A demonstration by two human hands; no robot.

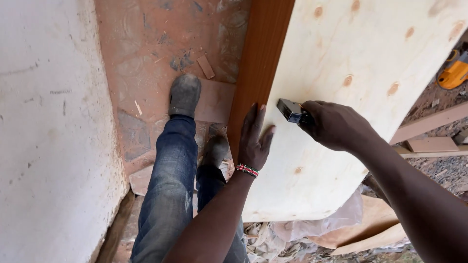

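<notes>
A pale plywood sheet (351, 53) with knots fills the upper right, and a dark brown edging strip (261, 48) runs down its left edge. My left hand (254, 139) lies flat with fingers spread, pressing on the strip and the sheet's edge; a beaded band is on its wrist. My right hand (336, 124) is closed around a small dark metal tool (291, 111), whose head rests on the plywood just right of the strip, close to my left fingertips.
My legs in blue jeans (170, 185) and dusty shoes stand on a reddish floor (146, 44) strewn with wood offcuts. A white wall (48, 131) is at the left. A yellow power tool (454, 73), timber battens (429, 124) and plastic sheeting (312, 229) lie at the right and below.
</notes>
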